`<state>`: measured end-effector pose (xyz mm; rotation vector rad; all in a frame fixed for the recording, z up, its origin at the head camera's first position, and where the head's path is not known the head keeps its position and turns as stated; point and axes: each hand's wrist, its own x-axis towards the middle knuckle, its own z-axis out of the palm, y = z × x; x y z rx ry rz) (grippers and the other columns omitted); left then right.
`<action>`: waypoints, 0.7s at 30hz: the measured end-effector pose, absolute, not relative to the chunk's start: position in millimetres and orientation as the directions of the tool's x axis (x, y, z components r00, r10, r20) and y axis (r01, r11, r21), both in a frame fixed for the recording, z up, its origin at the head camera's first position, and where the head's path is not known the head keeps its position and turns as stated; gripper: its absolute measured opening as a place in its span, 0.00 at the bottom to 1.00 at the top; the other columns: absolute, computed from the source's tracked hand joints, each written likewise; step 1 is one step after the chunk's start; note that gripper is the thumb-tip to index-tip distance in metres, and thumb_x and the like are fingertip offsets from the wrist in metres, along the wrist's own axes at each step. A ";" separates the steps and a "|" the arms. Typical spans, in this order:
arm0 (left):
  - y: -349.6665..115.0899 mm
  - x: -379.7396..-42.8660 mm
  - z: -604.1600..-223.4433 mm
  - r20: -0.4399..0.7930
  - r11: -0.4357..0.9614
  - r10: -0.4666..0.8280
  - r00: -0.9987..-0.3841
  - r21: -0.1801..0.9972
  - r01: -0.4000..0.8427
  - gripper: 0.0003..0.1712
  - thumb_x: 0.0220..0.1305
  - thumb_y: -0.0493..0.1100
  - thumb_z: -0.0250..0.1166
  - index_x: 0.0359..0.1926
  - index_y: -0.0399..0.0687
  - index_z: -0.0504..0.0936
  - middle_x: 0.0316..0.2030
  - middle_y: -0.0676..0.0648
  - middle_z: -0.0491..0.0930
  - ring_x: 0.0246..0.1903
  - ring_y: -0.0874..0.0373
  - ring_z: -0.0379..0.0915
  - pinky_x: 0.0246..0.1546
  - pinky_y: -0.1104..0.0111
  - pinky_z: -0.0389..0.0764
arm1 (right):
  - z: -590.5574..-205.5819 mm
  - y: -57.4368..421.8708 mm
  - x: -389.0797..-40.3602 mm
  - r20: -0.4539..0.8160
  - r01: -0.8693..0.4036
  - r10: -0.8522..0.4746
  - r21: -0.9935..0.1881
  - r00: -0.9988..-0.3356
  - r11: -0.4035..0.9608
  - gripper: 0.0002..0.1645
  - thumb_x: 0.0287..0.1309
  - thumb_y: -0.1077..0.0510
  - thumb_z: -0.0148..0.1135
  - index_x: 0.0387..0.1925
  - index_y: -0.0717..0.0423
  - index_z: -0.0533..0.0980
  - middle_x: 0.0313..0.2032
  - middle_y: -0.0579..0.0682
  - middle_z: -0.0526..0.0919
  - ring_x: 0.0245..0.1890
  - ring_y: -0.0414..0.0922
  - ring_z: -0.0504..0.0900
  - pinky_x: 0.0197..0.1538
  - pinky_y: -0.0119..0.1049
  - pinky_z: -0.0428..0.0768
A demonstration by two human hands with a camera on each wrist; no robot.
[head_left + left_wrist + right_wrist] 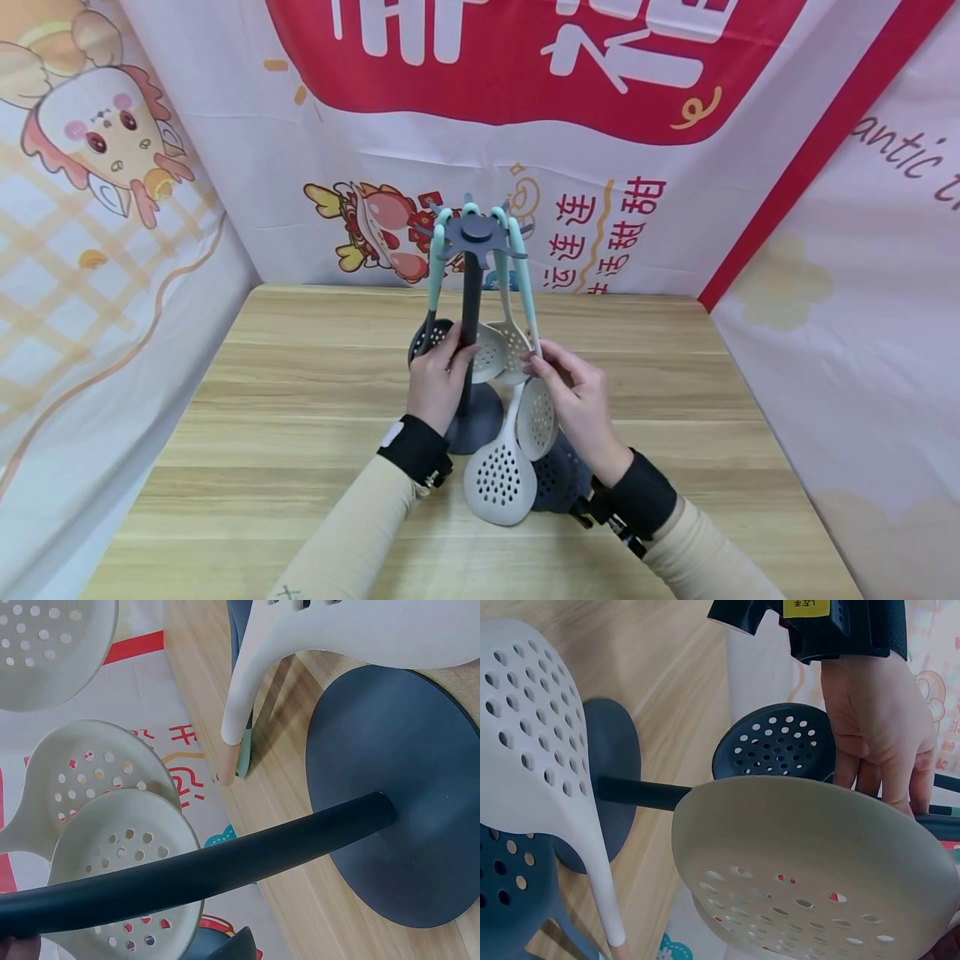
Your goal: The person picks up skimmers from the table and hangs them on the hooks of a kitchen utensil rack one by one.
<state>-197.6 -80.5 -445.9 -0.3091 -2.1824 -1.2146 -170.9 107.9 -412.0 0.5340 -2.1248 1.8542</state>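
A dark grey utensil stand, with a pole (470, 333) on a round base (480, 417), stands mid-table. Several perforated spoons with teal handles hang from its top hooks (474, 233). My left hand (456, 357) grips the pole low down; the right wrist view shows this hand (877, 727) curled round the pole (637, 793). My right hand (542, 363) pinches the teal handle of a cream skimmer (536, 417), whose bowl (810, 862) fills the right wrist view. In the left wrist view the pole (187, 874) crosses in front of cream spoons (120, 855).
A larger cream slotted skimmer (500, 479) and a dark perforated one (558, 479) sit low in front of the base, between my wrists. A dark skimmer (429, 337) hangs behind my left hand. Printed banners (480, 125) wall the wooden table (285, 417) on three sides.
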 end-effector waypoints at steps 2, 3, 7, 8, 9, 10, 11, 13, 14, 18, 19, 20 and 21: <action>-80.5 -198.0 -446.0 0.610 0.552 -0.090 -0.787 0.688 0.470 0.17 0.67 0.39 0.64 0.54 0.38 0.82 0.39 0.40 0.87 0.38 0.49 0.86 0.40 0.57 0.86 | -412.0 106.8 -170.9 0.428 -0.438 -0.101 -0.891 -0.898 0.116 0.15 0.67 0.70 0.56 0.53 0.73 0.76 0.42 0.69 0.85 0.38 0.34 0.85 0.48 0.29 0.84; -80.5 -198.2 -446.1 0.607 0.554 -0.091 -0.789 0.689 0.466 0.17 0.67 0.39 0.65 0.54 0.38 0.82 0.39 0.40 0.87 0.38 0.49 0.86 0.40 0.57 0.86 | -411.9 106.3 -171.0 0.424 -0.435 -0.103 -0.893 -0.900 0.114 0.15 0.67 0.70 0.56 0.53 0.73 0.76 0.42 0.69 0.85 0.38 0.34 0.85 0.48 0.29 0.84; -80.3 -199.1 -445.6 0.598 0.558 -0.089 -0.797 0.693 0.457 0.16 0.66 0.37 0.65 0.54 0.38 0.82 0.39 0.40 0.87 0.38 0.49 0.86 0.41 0.59 0.87 | -412.3 104.7 -171.6 0.409 -0.421 -0.115 -0.899 -0.906 0.123 0.16 0.68 0.69 0.56 0.54 0.71 0.76 0.43 0.67 0.85 0.40 0.39 0.86 0.49 0.30 0.84; -80.2 -199.2 -445.4 0.596 0.558 -0.088 -0.798 0.694 0.456 0.16 0.66 0.37 0.65 0.53 0.38 0.82 0.39 0.40 0.87 0.38 0.49 0.86 0.41 0.60 0.87 | -412.5 104.5 -171.8 0.406 -0.419 -0.117 -0.899 -0.906 0.128 0.16 0.68 0.69 0.56 0.54 0.71 0.76 0.43 0.67 0.85 0.40 0.41 0.87 0.49 0.30 0.84; -80.2 -199.3 -445.4 0.595 0.558 -0.087 -0.799 0.693 0.456 0.16 0.66 0.37 0.65 0.53 0.38 0.82 0.39 0.40 0.87 0.38 0.49 0.86 0.41 0.60 0.87 | -412.7 104.2 -171.9 0.404 -0.417 -0.118 -0.899 -0.907 0.132 0.16 0.68 0.68 0.56 0.55 0.70 0.76 0.44 0.66 0.85 0.40 0.43 0.87 0.49 0.31 0.84; -80.2 -199.3 -445.3 0.596 0.558 -0.085 -0.799 0.693 0.457 0.16 0.66 0.37 0.65 0.54 0.38 0.81 0.39 0.39 0.87 0.38 0.49 0.86 0.41 0.61 0.87 | -412.9 103.9 -172.0 0.402 -0.417 -0.120 -0.898 -0.908 0.139 0.16 0.68 0.68 0.56 0.55 0.69 0.76 0.44 0.66 0.85 0.40 0.45 0.87 0.49 0.31 0.85; -80.2 -199.5 -445.3 0.596 0.558 -0.084 -0.798 0.692 0.458 0.16 0.66 0.37 0.65 0.54 0.38 0.81 0.39 0.39 0.87 0.38 0.49 0.86 0.41 0.61 0.87 | -413.2 103.6 -172.1 0.400 -0.415 -0.122 -0.898 -0.908 0.144 0.16 0.68 0.68 0.56 0.55 0.69 0.77 0.44 0.65 0.85 0.41 0.46 0.87 0.49 0.31 0.85; -80.3 -199.6 -445.4 0.601 0.560 -0.082 -0.795 0.688 0.462 0.16 0.66 0.37 0.65 0.54 0.37 0.81 0.39 0.39 0.87 0.38 0.49 0.86 0.41 0.61 0.87 | -414.1 102.9 -172.5 0.399 -0.414 -0.124 -0.898 -0.909 0.150 0.16 0.68 0.67 0.56 0.55 0.69 0.77 0.44 0.65 0.85 0.41 0.47 0.87 0.49 0.31 0.84; -80.4 -199.8 -445.6 0.604 0.561 -0.081 -0.793 0.685 0.464 0.16 0.66 0.37 0.65 0.54 0.37 0.81 0.39 0.39 0.87 0.38 0.49 0.86 0.40 0.61 0.87 | -414.6 102.5 -172.8 0.399 -0.416 -0.126 -0.897 -0.908 0.153 0.16 0.68 0.67 0.57 0.55 0.69 0.76 0.44 0.64 0.85 0.41 0.47 0.87 0.49 0.31 0.84; -80.6 -200.1 -446.2 0.618 0.567 -0.080 -0.782 0.674 0.474 0.16 0.67 0.38 0.65 0.53 0.36 0.81 0.38 0.39 0.87 0.37 0.49 0.86 0.39 0.61 0.87 | -416.6 100.3 -173.9 0.410 -0.428 -0.134 -0.891 -0.902 0.153 0.17 0.68 0.66 0.58 0.55 0.71 0.76 0.44 0.65 0.86 0.41 0.46 0.87 0.50 0.30 0.84; -80.5 -199.8 -446.3 0.621 0.567 -0.080 -0.780 0.672 0.476 0.16 0.66 0.38 0.65 0.53 0.36 0.81 0.38 0.39 0.87 0.37 0.49 0.86 0.38 0.60 0.87 | -416.9 99.8 -173.9 0.413 -0.431 -0.137 -0.889 -0.900 0.154 0.17 0.67 0.66 0.58 0.54 0.70 0.76 0.44 0.64 0.86 0.41 0.47 0.88 0.50 0.30 0.84; -80.5 -199.6 -446.4 0.623 0.571 -0.079 -0.778 0.668 0.477 0.16 0.67 0.39 0.65 0.53 0.36 0.81 0.38 0.39 0.87 0.37 0.49 0.86 0.38 0.60 0.87 | -417.3 99.4 -174.0 0.416 -0.434 -0.139 -0.888 -0.899 0.153 0.17 0.67 0.66 0.58 0.54 0.70 0.77 0.44 0.64 0.86 0.41 0.47 0.88 0.50 0.30 0.84; -80.4 -199.3 -446.4 0.624 0.573 -0.079 -0.778 0.667 0.476 0.16 0.67 0.39 0.65 0.53 0.36 0.81 0.38 0.39 0.87 0.37 0.49 0.86 0.38 0.60 0.87 | -417.7 99.0 -174.0 0.418 -0.436 -0.141 -0.887 -0.898 0.152 0.17 0.67 0.65 0.58 0.55 0.69 0.77 0.44 0.64 0.86 0.42 0.49 0.88 0.51 0.30 0.84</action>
